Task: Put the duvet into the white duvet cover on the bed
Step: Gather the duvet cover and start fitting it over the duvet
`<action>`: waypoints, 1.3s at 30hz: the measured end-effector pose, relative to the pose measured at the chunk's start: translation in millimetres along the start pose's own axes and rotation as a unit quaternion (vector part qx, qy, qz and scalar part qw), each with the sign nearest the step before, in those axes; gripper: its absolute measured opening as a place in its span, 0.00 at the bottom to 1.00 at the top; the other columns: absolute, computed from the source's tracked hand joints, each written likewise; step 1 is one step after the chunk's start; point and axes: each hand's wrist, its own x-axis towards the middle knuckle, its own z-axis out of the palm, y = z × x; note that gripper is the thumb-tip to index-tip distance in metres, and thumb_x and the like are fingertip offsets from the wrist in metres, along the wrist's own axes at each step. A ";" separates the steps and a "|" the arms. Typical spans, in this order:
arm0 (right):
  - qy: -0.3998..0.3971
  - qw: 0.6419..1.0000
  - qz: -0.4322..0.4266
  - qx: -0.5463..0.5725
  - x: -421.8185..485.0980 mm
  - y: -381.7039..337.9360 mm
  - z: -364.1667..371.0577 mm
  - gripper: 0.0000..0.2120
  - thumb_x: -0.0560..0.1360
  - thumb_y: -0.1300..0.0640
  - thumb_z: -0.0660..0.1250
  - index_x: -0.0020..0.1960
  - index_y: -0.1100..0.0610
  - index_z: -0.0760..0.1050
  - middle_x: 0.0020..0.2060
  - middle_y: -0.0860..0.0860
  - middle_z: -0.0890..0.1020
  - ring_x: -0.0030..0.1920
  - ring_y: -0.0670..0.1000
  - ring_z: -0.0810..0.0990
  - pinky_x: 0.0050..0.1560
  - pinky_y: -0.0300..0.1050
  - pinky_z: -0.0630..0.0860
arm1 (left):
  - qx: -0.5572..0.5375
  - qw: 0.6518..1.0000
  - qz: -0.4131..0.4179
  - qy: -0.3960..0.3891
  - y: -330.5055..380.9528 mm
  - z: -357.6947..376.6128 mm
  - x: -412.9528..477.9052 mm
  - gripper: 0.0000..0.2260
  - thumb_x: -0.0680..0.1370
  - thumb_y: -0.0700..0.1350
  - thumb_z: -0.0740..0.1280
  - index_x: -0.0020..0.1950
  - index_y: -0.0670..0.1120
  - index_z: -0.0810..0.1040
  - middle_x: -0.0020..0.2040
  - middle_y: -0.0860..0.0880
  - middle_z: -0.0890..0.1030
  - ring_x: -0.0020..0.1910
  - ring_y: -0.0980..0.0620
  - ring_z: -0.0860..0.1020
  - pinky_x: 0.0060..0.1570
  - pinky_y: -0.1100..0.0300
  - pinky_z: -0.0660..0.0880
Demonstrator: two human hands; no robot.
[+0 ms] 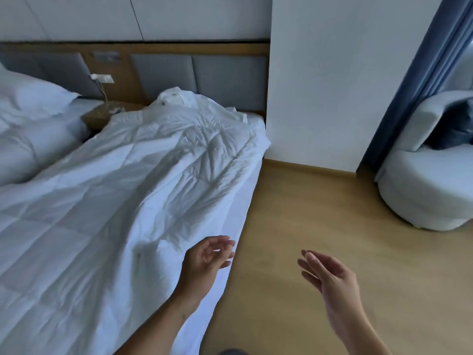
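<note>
quilted white duvet (122, 180) rumpled on bed (230, 201); both hands empty, fingers relaxed.

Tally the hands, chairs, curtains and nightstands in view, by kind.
Hands: 2, left hand and right hand
Chair: 1
Curtain: 1
Nightstand: 1
Total: 5

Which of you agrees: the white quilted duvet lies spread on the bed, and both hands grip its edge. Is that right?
No. The head view shows the white quilted duvet spread on the bed, but the left hand and right hand are open, gripping nothing.
</note>
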 end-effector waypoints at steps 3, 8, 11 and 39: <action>-0.043 0.999 0.006 -0.007 47.2 -23.9 8.9 0.05 0.78 0.60 0.71 0.51 0.60 0.84 0.48 0.54 0.87 0.52 0.54 0.86 0.50 0.50 0.79 | -0.010 0.998 -0.001 0.060 4.2 6.8 17.3 0.08 0.77 0.44 0.73 0.55 0.44 0.83 0.52 0.48 0.86 0.50 0.46 0.85 0.51 0.54 0.82; -0.099 0.995 0.014 -0.027 141.5 -49.5 37.7 0.06 0.77 0.60 0.71 0.51 0.61 0.83 0.49 0.54 0.87 0.51 0.55 0.86 0.49 0.49 0.79 | -0.036 0.988 0.009 0.147 -7.7 7.2 80.3 0.08 0.77 0.43 0.73 0.55 0.45 0.83 0.52 0.48 0.87 0.49 0.46 0.86 0.48 0.58 0.83; -0.114 0.992 0.011 -0.047 214.9 -62.0 57.6 0.06 0.77 0.60 0.71 0.51 0.62 0.83 0.49 0.55 0.87 0.51 0.55 0.86 0.50 0.50 0.79 | -0.042 0.981 -0.016 0.186 -24.9 10.1 140.3 0.08 0.76 0.43 0.74 0.55 0.46 0.83 0.52 0.47 0.86 0.49 0.46 0.86 0.47 0.58 0.83; -0.273 0.945 -0.029 -0.178 892.8 -205.0 201.5 0.05 0.78 0.56 0.71 0.52 0.50 0.85 0.47 0.47 0.87 0.50 0.47 0.85 0.53 0.49 0.81 | -0.039 0.946 -0.016 0.321 73.8 209.6 735.9 0.09 0.81 0.37 0.67 0.59 0.45 0.82 0.54 0.46 0.86 0.51 0.43 0.85 0.55 0.44 0.80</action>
